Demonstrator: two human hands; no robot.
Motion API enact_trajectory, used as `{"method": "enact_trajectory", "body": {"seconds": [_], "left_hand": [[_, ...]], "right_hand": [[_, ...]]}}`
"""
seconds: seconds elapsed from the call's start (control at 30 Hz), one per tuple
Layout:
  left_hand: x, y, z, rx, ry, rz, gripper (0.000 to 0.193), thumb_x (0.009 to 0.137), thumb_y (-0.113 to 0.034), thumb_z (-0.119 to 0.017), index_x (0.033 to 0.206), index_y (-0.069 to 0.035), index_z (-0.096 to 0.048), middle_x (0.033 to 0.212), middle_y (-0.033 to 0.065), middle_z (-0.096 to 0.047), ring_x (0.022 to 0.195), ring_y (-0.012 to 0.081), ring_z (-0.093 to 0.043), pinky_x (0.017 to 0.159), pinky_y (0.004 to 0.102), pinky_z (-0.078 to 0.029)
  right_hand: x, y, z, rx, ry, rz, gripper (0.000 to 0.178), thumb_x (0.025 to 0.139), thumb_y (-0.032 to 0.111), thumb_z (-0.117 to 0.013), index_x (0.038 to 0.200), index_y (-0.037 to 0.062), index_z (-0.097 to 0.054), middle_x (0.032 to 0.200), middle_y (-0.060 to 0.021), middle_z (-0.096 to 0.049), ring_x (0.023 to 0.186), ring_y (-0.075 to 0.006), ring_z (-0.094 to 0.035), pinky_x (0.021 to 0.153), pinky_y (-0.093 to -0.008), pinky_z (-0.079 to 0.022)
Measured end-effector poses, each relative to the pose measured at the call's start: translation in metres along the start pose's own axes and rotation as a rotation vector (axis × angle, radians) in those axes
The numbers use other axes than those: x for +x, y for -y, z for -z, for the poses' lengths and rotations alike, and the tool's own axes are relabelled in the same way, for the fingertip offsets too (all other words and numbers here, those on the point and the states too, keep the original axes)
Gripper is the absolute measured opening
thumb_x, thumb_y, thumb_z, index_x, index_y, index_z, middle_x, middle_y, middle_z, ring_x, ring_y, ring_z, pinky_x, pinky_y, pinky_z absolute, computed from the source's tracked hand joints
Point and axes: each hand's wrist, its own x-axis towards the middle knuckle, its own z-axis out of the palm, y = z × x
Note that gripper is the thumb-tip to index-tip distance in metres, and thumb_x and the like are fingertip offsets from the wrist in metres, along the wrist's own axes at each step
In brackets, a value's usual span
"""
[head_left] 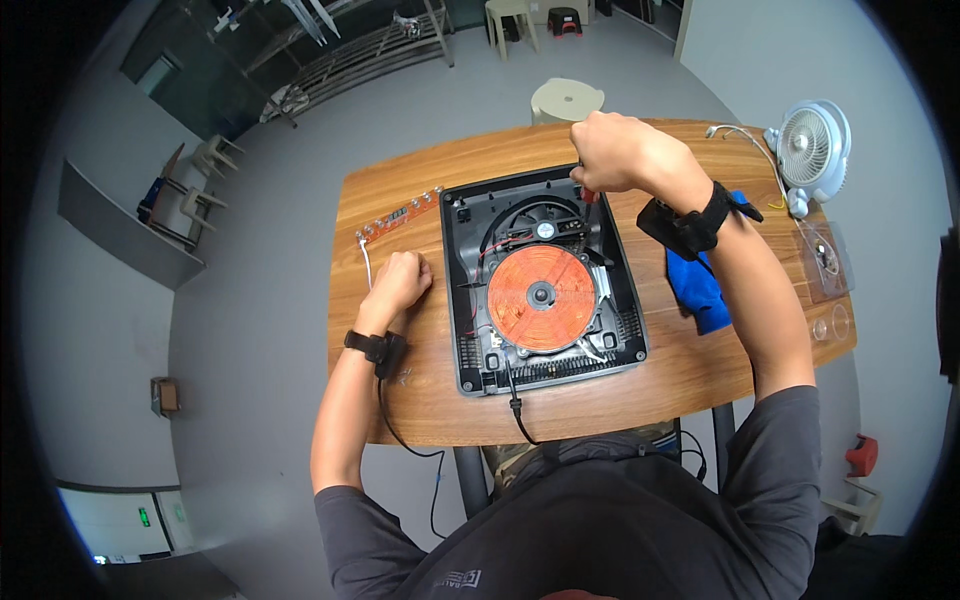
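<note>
While the right hand [628, 152] grips a red-handled tool [590, 197], roughly upright, beyond and right of the orange coil [555, 275] inside the open black housing [452, 290], the left hand [402, 280], farther from the tool, rests curled left of the coil, apparently empty.

The open, black, rectangular appliance housing [624, 300] lies flat on the brown wooden table [400, 330]; inside are a round copper-coloured coil [520, 310] and a black fan [544, 230]. One red tool [590, 195], partly hidden, is at its far right corner.
</note>
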Motion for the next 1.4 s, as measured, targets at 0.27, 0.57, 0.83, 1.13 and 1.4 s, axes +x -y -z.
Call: {"method": "enact_trajectory", "body": {"seconds": [0.27, 0.57, 0.83, 1.13, 1.4], "left_hand": [[-0.012, -0.026, 0.035, -0.209, -0.082, -0.011, 0.007, 0.080, 0.000, -0.071, 0.086, 0.004, -0.072, 0.079, 0.0230, -0.071, 0.076, 0.0345, -0.073, 0.074, 0.0413, -0.058], [-0.023, -0.070, 0.059, -0.248, -0.158, -0.075, 0.014, 0.085, -0.006, -0.077, 0.098, 0.000, -0.078, 0.087, 0.0141, -0.076, 0.080, 0.0210, -0.074, 0.075, 0.0334, -0.059], [-0.037, -0.098, 0.072, -0.444, -0.205, -0.050, 0.014, 0.091, -0.010, -0.075, 0.100, -0.001, -0.078, 0.090, 0.0110, -0.078, 0.079, 0.0175, -0.074, 0.074, 0.0316, -0.058], [-0.026, -0.109, 0.071, -0.758, -0.135, 0.077, 0.014, 0.096, -0.008, -0.071, 0.104, 0.003, -0.076, 0.083, 0.0053, -0.074, 0.075, 0.0092, -0.069, 0.068, 0.0255, -0.056], [-0.018, -0.105, 0.068, -1.081, -0.297, -0.063, 0.014, 0.096, -0.006, -0.070, 0.107, 0.004, -0.074, 0.093, 0.0089, -0.076, 0.082, 0.0123, -0.072, 0.074, 0.0254, -0.059]], "right_hand": [[-0.008, -0.007, 0.000, 0.005, -0.002, 0.011, 0.019, 0.084, 0.018, -0.071, 0.084, -0.0003, -0.079, 0.085, -0.0189, -0.076, 0.084, -0.0338, -0.076, 0.079, -0.0411, -0.062], [0.003, -0.003, 0.000, -0.148, 0.009, 0.066, 0.034, 0.088, 0.032, -0.073, 0.088, -0.0017, -0.078, 0.088, -0.0215, -0.075, 0.087, -0.0385, -0.074, 0.080, -0.0447, -0.060], [0.004, -0.011, 0.008, -0.147, 0.057, 0.024, 0.034, 0.089, 0.035, -0.071, 0.094, 0.0025, -0.079, 0.093, -0.0179, -0.076, 0.091, -0.0371, -0.073, 0.082, -0.0462, -0.058], [-0.007, -0.009, 0.043, -0.086, 0.027, 0.041, 0.040, 0.092, 0.042, -0.068, 0.099, 0.0030, -0.077, 0.097, -0.0206, -0.075, 0.096, -0.0384, -0.072, 0.085, -0.0469, -0.058], [-0.021, -0.020, 0.040, 0.403, -0.239, 0.372, 0.040, 0.101, 0.038, -0.062, 0.111, -0.0011, -0.066, 0.098, -0.0197, -0.071, 0.093, -0.0363, -0.070, 0.081, -0.0422, -0.054]]}}
